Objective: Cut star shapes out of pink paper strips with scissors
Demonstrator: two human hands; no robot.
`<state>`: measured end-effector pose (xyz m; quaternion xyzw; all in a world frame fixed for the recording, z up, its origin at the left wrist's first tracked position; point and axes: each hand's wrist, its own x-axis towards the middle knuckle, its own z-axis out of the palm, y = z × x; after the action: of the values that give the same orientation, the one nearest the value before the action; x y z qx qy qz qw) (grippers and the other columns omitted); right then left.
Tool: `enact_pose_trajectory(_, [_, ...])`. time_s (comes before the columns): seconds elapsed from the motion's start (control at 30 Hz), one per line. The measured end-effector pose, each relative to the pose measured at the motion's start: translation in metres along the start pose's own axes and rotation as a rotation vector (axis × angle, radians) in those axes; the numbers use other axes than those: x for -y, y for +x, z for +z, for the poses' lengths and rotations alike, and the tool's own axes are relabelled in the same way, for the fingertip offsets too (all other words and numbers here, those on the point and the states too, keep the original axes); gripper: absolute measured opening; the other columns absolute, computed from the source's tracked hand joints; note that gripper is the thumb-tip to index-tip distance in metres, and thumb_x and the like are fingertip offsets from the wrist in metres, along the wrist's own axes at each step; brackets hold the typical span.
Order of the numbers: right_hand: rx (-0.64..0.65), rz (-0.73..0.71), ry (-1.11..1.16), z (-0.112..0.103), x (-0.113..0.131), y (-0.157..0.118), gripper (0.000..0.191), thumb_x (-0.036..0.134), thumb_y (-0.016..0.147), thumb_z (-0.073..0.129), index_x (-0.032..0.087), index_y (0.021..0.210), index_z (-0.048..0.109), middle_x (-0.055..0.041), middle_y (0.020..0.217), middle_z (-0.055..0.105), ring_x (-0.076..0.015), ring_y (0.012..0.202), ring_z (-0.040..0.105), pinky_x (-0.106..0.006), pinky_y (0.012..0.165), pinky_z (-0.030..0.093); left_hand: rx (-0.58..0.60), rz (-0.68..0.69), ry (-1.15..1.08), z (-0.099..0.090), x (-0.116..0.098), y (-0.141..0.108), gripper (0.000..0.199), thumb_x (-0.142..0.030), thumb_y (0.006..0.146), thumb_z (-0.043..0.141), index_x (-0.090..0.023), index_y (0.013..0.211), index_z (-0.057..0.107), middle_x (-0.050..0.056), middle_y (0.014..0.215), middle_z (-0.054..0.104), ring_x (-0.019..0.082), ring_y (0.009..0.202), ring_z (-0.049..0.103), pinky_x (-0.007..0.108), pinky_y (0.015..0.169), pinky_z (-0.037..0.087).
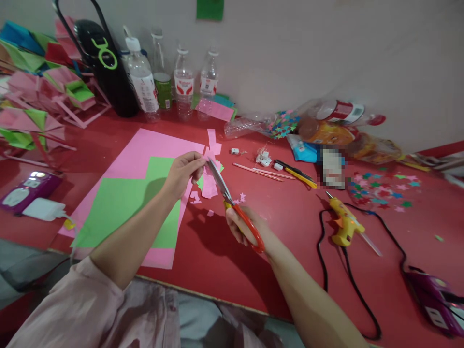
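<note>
Above red table (217, 263) | left grip (185, 170) pinching pink paper (208, 155) | right grip (238, 226) clasping scissors (229, 199), blades (219, 180) forward

Black flask (111, 72) beside 4 upright bottles (163, 90)

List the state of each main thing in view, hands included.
Left hand: pinching a small pink paper piece
Right hand: gripping scissors
Scissors: held, blades nearly closed
Green sheet: flat, atop pink sheet
Pink sheet: flat, partly covered
Black flask: upright, closed
Glue gun: lying, glue stick protruding
Loose stars: scattered
Left power strip: lit
</note>
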<state>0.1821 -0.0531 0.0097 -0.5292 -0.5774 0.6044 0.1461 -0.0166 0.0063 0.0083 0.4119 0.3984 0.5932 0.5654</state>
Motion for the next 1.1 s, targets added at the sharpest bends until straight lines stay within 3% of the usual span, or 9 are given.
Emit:
enact_pose_trajectory(0.5, [0.099,-0.026,0.043,-0.0067,-0.0087,0.0047,0.054,0.071,0.079,0.044,0.019,0.069,0.048,0.0066,0.037,0.046,-0.0058,0.026,0.037,-0.016,0.027,0.03,-0.021,0.019,0.02,-0.0015,0.0008,0.0012,0.012,-0.021,0.072,0.059,-0.017,0.061,0.055,-0.007,0.041,0.047,0.002,0.036,0.037,0.016,0.036,0.026])
enact_pose_trajectory(1.1, [0.097,-0.009,0.027,-0.0069,-0.0036,0.001,0.055,0.073,0.079,0.043,0.019,0.069,0.048,0.0072,0.038,0.044,-0.0056,0.027,0.038,-0.016,0.028,0.031,-0.012,-0.028,0.058,-0.0032,0.0006,0.0026,0.013,-0.024,0.069,0.059,-0.017,0.06,0.053,-0.007,0.041,0.046,0.002,0.037,0.035,0.016,0.036,0.025])
